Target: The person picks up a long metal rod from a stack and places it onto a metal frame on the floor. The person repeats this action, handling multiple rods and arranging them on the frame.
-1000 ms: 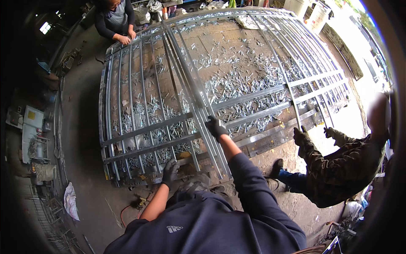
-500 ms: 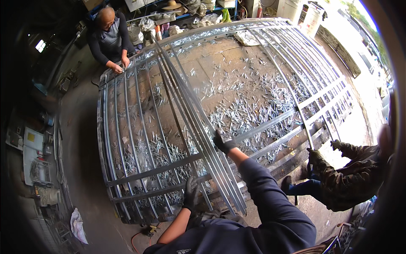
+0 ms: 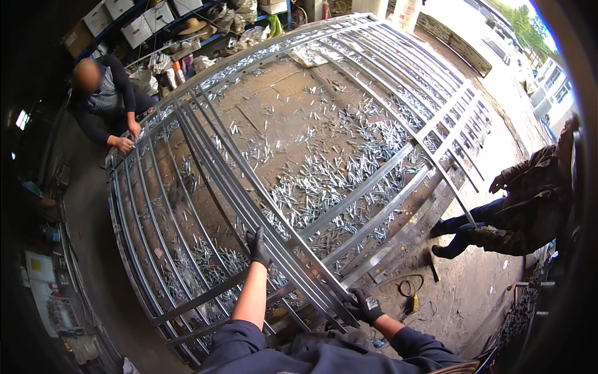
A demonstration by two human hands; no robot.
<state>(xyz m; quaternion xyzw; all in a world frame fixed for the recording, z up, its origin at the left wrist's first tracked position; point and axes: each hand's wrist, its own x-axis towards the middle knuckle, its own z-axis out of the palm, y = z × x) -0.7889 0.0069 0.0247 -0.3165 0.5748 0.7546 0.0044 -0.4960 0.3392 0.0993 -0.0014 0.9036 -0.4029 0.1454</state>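
Several long, thin metal bars [image 3: 274, 249] lie side by side in a bundle across a large metal frame, running from its far side to its edge close to my body. My left hand [image 3: 257, 246], in a black glove, is closed on the bundle's left side, partway along it. At the near end of the bundle, my right hand [image 3: 364, 305], also black-gloved, grips the outermost bar on the right. Two flat crossbars [image 3: 358, 215] run beneath the bundle toward the right. Part of each hand's fingers is hidden by the metal.
Many small shiny metal pieces [image 3: 349, 168] are strewn over the tabletop [image 3: 274, 100]. A person [image 3: 106, 103] works at the frame's far left corner. Another person [image 3: 529, 199] stands at the right beside a projecting bar. A yellow tool [image 3: 413, 303] with a cable lies on the floor.
My left hand has gone from the near crossbar to the bundle. My right hand has come back to the bundle's near end. The person at the right stands farther away, and the view has shifted.
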